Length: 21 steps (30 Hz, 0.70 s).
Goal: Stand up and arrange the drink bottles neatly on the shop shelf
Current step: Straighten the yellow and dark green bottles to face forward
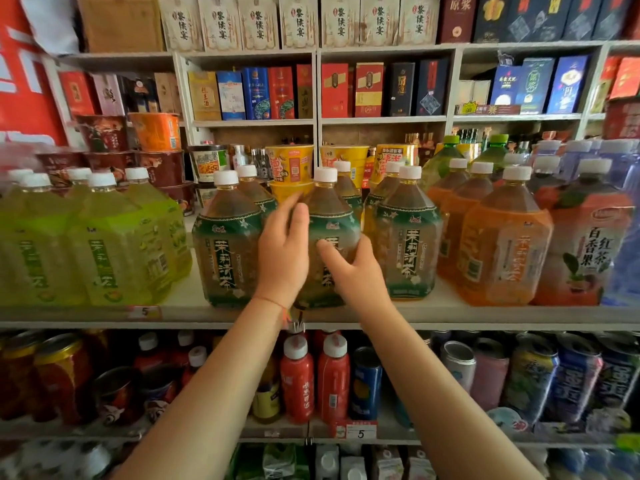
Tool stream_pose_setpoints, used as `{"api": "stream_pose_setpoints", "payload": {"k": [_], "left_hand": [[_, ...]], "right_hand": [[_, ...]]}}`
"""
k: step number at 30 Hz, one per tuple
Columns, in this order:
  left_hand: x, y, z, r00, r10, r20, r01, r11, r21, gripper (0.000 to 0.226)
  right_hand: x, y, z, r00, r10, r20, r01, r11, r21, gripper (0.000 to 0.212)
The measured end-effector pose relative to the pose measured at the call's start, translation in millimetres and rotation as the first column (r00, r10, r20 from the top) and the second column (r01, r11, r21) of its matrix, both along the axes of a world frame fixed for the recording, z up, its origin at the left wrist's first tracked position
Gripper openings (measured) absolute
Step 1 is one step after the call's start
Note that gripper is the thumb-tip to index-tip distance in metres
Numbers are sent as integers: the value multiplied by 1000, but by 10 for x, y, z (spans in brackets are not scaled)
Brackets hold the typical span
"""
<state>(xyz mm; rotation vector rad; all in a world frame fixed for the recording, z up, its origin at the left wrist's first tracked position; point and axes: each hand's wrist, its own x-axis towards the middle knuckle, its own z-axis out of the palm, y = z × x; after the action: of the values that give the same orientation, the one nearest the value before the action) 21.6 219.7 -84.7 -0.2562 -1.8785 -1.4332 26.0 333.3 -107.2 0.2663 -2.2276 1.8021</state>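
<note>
A large green-labelled tea bottle [330, 216] with a white cap stands upright at the front middle of the white shelf [346, 315]. My left hand [282, 251] lies against its left side with the fingers reaching up along it. My right hand [353, 268] wraps its lower right front, thumb across the label. Two matching bottles flank it, one on the left [225, 237] and one on the right [408, 237]. More of the same stand behind.
Light-green tea bottles [114, 244] fill the shelf's left, orange tea bottles [502, 247] and a red-labelled one [588, 251] the right. Instant noodle cups [291, 164] stand behind. Boxed goods fill the upper shelves; red bottles [311, 379] and cans [533, 379] sit below.
</note>
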Motion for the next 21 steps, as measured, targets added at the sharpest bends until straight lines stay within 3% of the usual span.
{"api": "stream_pose_setpoints", "payload": {"k": [3, 6, 8, 10, 13, 16, 19, 21], "left_hand": [[115, -4, 18, 928, 149, -341, -264, 910, -320, 42], [101, -167, -69, 742, 323, -587, -592, 728, -347, 48], [54, -346, -159, 691, 502, -520, -698, 651, -299, 54], [-10, -522, -239, 695, 604, -390, -715, 638, -286, 60], [-68, -642, -278, 743, 613, -269, -669, 680, -299, 60], [-100, -702, -289, 740, 613, -275, -672, 664, -328, 52], [-126, -701, -293, 711, 638, -295, -702, 622, -348, 47], [-127, -671, -285, 686, 639, -348, -727, 580, -368, 46]], "right_hand": [[-102, 4, 1, 998, 57, 3, -57, 998, 41, 76], [-270, -26, -39, 996, 89, 14, -90, 994, 61, 103], [-228, -90, 6, 994, 110, 28, -111, 993, 49, 113], [-172, -173, 34, 992, 116, 53, -116, 993, 5, 116], [-179, -270, -6, 994, 90, 69, -89, 996, -19, 114], [-181, -317, 4, 992, 91, 87, -87, 995, -42, 113], [-168, -321, 108, 960, 167, 224, -87, 941, -326, 113], [-192, -312, 196, 964, 125, 233, 0, 882, -471, 85]]}}
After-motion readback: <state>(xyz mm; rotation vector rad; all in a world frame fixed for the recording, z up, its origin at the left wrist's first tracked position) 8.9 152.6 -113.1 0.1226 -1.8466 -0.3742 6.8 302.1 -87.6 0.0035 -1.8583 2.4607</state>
